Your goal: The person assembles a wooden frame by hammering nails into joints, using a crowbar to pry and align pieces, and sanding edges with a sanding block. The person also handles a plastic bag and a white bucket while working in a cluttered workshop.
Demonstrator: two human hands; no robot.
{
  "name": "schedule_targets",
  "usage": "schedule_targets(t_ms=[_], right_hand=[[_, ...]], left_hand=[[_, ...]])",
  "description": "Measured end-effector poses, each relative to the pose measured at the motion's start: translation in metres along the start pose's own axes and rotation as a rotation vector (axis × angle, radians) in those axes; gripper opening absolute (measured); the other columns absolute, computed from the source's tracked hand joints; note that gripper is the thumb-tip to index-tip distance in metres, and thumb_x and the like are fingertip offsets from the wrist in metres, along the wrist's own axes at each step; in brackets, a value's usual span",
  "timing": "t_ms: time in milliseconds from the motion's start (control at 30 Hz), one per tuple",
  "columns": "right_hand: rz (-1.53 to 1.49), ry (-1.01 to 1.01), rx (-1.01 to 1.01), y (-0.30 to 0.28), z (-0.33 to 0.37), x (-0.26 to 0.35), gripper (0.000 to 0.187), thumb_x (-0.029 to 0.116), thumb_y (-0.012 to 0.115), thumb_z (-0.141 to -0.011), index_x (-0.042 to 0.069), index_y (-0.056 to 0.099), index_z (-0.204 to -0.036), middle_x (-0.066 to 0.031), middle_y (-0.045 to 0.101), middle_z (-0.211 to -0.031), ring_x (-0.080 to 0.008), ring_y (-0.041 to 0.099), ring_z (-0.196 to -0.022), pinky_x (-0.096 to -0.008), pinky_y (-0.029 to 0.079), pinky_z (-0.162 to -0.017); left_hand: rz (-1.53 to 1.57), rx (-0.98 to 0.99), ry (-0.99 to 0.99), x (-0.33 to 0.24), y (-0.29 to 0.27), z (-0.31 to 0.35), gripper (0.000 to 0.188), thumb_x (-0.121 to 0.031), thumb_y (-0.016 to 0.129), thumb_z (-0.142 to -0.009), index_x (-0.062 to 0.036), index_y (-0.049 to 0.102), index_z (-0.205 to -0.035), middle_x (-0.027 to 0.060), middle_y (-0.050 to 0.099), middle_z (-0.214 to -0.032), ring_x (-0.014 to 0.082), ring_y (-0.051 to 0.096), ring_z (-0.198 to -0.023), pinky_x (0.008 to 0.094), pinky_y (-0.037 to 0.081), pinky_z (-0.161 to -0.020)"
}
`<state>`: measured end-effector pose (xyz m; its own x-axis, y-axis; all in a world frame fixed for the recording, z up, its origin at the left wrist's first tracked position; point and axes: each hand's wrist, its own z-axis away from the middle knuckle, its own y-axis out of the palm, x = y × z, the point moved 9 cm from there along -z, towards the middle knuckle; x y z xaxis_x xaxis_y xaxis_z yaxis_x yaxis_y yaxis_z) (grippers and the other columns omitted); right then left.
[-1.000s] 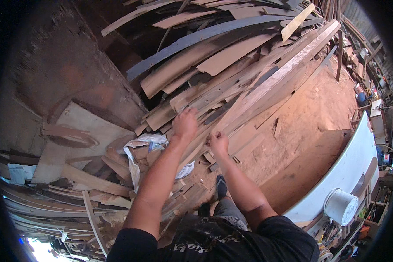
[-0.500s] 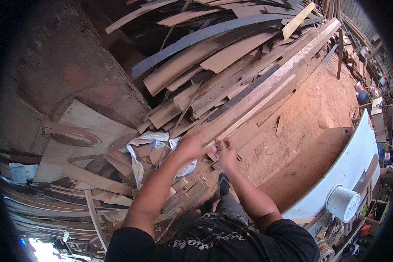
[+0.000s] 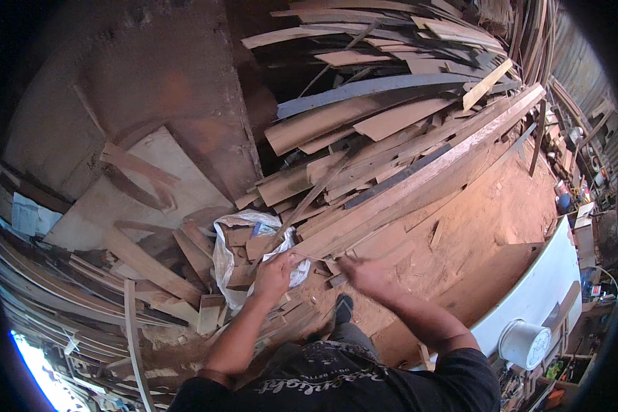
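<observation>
A thin pale strip (image 3: 314,258) spans the short gap between my two hands; whether it is wood or cord is too fine to tell. My left hand (image 3: 273,276) is closed on one end, beside a white plastic sack (image 3: 221,264) of wood offcuts. My right hand (image 3: 365,276) has its fingers curled round the other end, with the back of the hand hiding the grip. Beyond both hands lies a long wooden beam (image 3: 419,182), its lower end close to the strip.
Stacked boards (image 3: 364,130) fill the far side. On the right, a white curved panel (image 3: 501,316) bears a white bucket (image 3: 525,345). Plywood (image 3: 151,178) leans at the left, above long strips of timber (image 3: 55,288). Sawdust covers the floor (image 3: 487,199).
My hands have moved apart, and the thin strip now shows between them. The pale length along the beam no longer shows there. The whole view has shifted, and the left hand's blur is gone.
</observation>
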<state>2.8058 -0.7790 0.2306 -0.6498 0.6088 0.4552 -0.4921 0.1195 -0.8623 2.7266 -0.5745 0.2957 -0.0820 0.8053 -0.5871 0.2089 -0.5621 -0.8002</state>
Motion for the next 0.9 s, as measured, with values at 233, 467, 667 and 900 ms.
schedule_targets(t_ms=[233, 467, 667, 900], right_hand=[[0.087, -0.221, -0.048, 0.039, 0.010, 0.072, 0.042, 0.028, 0.058, -0.098, 0.017, 0.059, -0.138, -0.0170, 0.067, -0.123, -0.0393, 0.066, -0.111, -0.0509, 0.052, -0.098], [0.205, -0.174, -0.358, -0.121, -0.055, 0.091, 0.052, 0.033, 0.053, -0.106, 0.006, 0.050, -0.149, -0.0265, 0.048, -0.152, -0.0370, 0.040, -0.147, -0.0525, 0.026, -0.124], [-0.817, -0.142, 0.311, -0.022, -0.014, 0.200, 0.031, 0.026, 0.051, -0.110, 0.002, 0.060, -0.128, -0.0103, 0.069, -0.097, -0.0142, 0.066, -0.089, -0.0298, 0.053, -0.083], [-0.905, -0.002, 0.072, 0.033, -0.019, 0.188, 0.028, 0.023, 0.049, -0.109, 0.000, 0.066, -0.106, -0.0067, 0.064, -0.081, -0.0159, 0.058, -0.074, -0.0354, 0.049, -0.070]], left_hand=[[0.547, -0.480, -0.589, 0.121, -0.077, 0.046, 0.026, -0.025, 0.058, -0.106, -0.0073, 0.071, -0.119, 0.0053, 0.072, -0.085, 0.0198, 0.064, -0.066, 0.0333, 0.054, -0.067], [1.667, -0.767, -0.175, 0.097, -0.169, 0.031, 0.034, -0.023, 0.059, -0.105, -0.0136, 0.059, -0.138, 0.0031, 0.065, -0.110, 0.0138, 0.058, -0.089, 0.0312, 0.049, -0.074], [1.761, -0.978, 0.013, 0.079, -0.191, 0.048, 0.033, -0.022, 0.054, -0.108, -0.0162, 0.055, -0.141, 0.0037, 0.063, -0.103, 0.0136, 0.055, -0.082, 0.0319, 0.047, -0.069], [1.426, -0.996, 0.081, 0.023, -0.199, 0.081, 0.031, -0.023, 0.048, -0.112, -0.0056, 0.057, -0.135, 0.0040, 0.062, -0.096, 0.0103, 0.053, -0.078, 0.0278, 0.045, -0.066]])
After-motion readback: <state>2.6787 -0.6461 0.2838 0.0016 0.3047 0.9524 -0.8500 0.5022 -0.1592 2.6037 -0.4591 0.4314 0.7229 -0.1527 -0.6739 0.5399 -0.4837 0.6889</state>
